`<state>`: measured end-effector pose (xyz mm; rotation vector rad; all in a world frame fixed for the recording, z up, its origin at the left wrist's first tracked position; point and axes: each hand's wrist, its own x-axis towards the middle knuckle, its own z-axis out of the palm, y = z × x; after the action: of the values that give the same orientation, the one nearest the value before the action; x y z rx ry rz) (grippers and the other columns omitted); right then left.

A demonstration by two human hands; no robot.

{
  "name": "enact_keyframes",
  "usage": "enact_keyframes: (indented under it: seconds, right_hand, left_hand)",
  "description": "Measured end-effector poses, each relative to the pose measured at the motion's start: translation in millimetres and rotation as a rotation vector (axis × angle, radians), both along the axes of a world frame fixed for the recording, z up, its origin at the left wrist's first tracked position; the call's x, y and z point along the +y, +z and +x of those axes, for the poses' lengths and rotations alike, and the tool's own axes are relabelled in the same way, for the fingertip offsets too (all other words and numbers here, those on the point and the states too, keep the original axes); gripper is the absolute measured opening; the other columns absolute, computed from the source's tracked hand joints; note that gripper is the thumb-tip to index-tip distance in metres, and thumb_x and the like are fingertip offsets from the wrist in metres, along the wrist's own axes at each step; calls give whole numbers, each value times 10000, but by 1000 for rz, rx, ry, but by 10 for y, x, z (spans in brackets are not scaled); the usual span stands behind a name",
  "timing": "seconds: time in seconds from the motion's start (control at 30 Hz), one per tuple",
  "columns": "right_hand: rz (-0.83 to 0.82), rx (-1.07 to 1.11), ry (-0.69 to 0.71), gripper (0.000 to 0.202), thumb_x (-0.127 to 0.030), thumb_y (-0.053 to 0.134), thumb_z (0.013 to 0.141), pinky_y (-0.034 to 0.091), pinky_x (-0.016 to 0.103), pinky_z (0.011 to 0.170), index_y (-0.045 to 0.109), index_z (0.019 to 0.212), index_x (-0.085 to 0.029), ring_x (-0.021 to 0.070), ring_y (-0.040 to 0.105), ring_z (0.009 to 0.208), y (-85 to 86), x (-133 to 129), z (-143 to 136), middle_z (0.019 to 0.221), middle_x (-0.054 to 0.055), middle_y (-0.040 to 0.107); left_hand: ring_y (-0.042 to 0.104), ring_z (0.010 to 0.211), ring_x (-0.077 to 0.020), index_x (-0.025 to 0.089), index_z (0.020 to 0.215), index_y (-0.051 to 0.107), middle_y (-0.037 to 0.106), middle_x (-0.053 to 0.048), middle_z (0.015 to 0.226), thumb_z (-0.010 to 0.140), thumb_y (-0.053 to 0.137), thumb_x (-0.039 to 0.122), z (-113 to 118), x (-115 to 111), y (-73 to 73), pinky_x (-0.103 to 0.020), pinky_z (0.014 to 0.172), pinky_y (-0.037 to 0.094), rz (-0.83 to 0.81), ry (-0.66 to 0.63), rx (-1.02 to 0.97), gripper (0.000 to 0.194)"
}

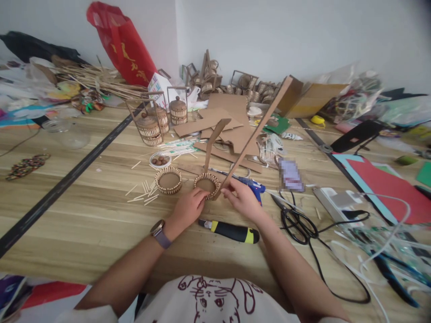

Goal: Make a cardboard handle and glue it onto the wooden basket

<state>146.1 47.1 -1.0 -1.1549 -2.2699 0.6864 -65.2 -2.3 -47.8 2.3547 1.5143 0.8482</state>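
Note:
My left hand (190, 207), with a watch on its wrist, holds the near rim of a small round basket (206, 185) made of short sticks with a cardboard base. My right hand (240, 199) pinches the lower end of a long brown cardboard strip (257, 132), which slants up to the right and meets the basket's right side. A bent cardboard strip (213, 143) rises behind the basket. To the left sits a second round basket (169, 181), with loose short sticks (147, 190) beside it. A black and yellow cutter (234, 232) lies just below my hands.
Behind are a bowl of brown beads (160, 160), finished baskets with handles (148, 128) and cardboard pieces (232, 112). To the right lie a blue glue gun (256, 187), a phone (291, 174), black scissors (298, 222), a power strip (332, 202) and cables.

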Motion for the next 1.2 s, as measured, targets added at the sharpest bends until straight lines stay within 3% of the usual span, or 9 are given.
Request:
enact_keyframes:
  seconds: [0.2, 0.33, 0.43, 0.53, 0.67, 0.83, 1.03, 1.2]
  right_hand:
    - [-48, -129, -102, 195, -255, 517, 905, 376, 273, 623, 435, 730, -236, 165, 532, 645, 97, 152, 247, 669, -17, 556]
    - [-88, -233, -128, 142, -175, 532, 887, 390, 268, 643, 552, 749, -204, 167, 576, 674, 38, 183, 216, 717, 11, 633]
    - [-131, -269, -201, 101, -170, 563, 901, 421, 270, 681, 661, 925, -176, 186, 639, 752, 17, 165, 146, 828, 53, 711]
    - [-71, -349, -363, 157, -229, 584, 934, 440, 282, 725, 667, 1047, -160, 216, 675, 861, 50, 118, 157, 940, 100, 735]
    - [-24, -599, -561, 250, -360, 520, 989, 434, 312, 668, 656, 1006, -151, 272, 696, 889, 135, 5, 321, 1023, 169, 718]
    - [-192, -796, -681, 421, -537, 536, 946, 441, 328, 639, 647, 995, -133, 314, 720, 887, 108, -115, 512, 1010, 221, 721]
    - [-217, -601, -665, 230, -387, 574, 891, 449, 320, 664, 642, 842, -174, 283, 707, 831, -43, -88, 659, 850, 155, 735]
    - [-281, -74, -728, 216, -401, 657, 748, 470, 326, 632, 567, 794, -211, 229, 640, 678, -79, -43, 833, 722, 56, 664]
  left_hand:
    - [702, 958, -214, 191, 1133, 675, 726, -73, 1096, 911, 508, 66, 6, -10, -25, -348, 842, 576, 13, 13, -8, 305]
    - [706, 945, -207, 193, 1131, 675, 726, -73, 1090, 914, 495, 73, 6, -7, -45, -336, 825, 579, 20, 14, -10, 306]
    - [707, 950, -199, 199, 1134, 672, 724, -65, 1094, 912, 494, 72, 2, -11, -44, -325, 834, 577, 25, 10, -14, 312]
    - [707, 950, -199, 200, 1131, 670, 723, -65, 1096, 914, 490, 69, 1, -20, -36, -322, 829, 576, 25, 11, -15, 311]
    - [710, 943, -216, 180, 1126, 669, 722, -84, 1101, 918, 482, 68, 3, -27, -32, -338, 808, 580, 15, 14, -17, 301]
    - [709, 937, -204, 196, 1134, 665, 723, -73, 1104, 922, 486, 81, 2, -26, -40, -322, 809, 577, 19, 14, -19, 300]
    - [706, 935, -190, 203, 1144, 656, 712, -77, 1119, 916, 489, 97, 6, -31, -48, -306, 806, 579, 66, 12, -36, 301]
    - [695, 1005, -221, 188, 1174, 635, 693, -101, 1159, 904, 512, 107, -7, -22, -58, -344, 841, 581, 83, 21, -41, 307]
